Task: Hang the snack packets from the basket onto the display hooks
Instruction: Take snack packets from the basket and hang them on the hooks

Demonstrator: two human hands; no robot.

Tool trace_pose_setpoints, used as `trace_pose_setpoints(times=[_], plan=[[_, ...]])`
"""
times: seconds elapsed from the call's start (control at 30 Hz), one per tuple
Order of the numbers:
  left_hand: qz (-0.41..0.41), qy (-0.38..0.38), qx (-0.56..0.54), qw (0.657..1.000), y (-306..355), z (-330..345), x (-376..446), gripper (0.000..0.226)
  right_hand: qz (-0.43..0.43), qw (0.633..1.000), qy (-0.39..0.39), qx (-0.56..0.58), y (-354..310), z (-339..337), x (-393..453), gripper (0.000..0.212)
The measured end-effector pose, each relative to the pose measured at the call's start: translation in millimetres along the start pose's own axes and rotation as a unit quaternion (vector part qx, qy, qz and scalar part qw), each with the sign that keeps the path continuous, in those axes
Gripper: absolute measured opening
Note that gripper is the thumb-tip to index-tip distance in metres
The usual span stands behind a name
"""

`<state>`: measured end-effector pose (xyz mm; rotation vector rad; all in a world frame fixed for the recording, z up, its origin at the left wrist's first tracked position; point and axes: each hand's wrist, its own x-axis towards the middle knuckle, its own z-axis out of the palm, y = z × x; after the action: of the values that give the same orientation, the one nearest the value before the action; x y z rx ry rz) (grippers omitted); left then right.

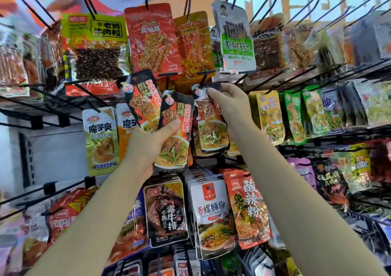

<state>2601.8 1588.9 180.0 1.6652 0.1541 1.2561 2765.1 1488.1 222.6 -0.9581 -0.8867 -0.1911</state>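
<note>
The likeliest slip is the punched hole of the black-and-red snack packet (208, 114) missing the tip of the display hook (204, 77), since the right hand (227, 104) covers the packet's top corner and the hole cannot be seen; the fanned spares could also slide loose. That right hand is raised, thumb and fingers pinching the packet's top just under the hook. The left hand (148, 144) holds 2 matching packets (160, 114) fanned upright beside it, thumb clamped across them.
</note>
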Motion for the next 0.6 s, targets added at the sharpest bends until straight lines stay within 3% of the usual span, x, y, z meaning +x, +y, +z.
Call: trace_pose_setpoints(times=[0.13,0.37,0.43,0.53,0.6], plan=[[-0.005,-0.009,-0.006,1.0,4.5,2.8,-0.7,0.042,0.005,1.0,-0.005,-0.007,-1.7,-2.8,-1.9,0.009],[-0.004,-0.015,0.001,1.0,4.2,8.5,-6.0,0.016,0.016,0.998,-0.007,-0.067,-0.3,-3.5,-7.2,0.013],[-0.008,-0.004,-0.005,1.0,3.9,9.2,-5.6,0.018,-0.017,0.993,0.02,-0.117,2.1,-4.8,-8.3,0.023],[-0.003,0.003,-0.015,1.0,3.4,10.3,-3.5,0.028,-0.096,0.983,0.054,-0.148,-1.1,-10.3,-20.1,0.013],[0.0,-0.004,-0.018,1.0,3.5,14.7,-4.0,0.03,-0.095,0.985,0.008,-0.145,-4.1,-10.7,-30.9,0.019]])
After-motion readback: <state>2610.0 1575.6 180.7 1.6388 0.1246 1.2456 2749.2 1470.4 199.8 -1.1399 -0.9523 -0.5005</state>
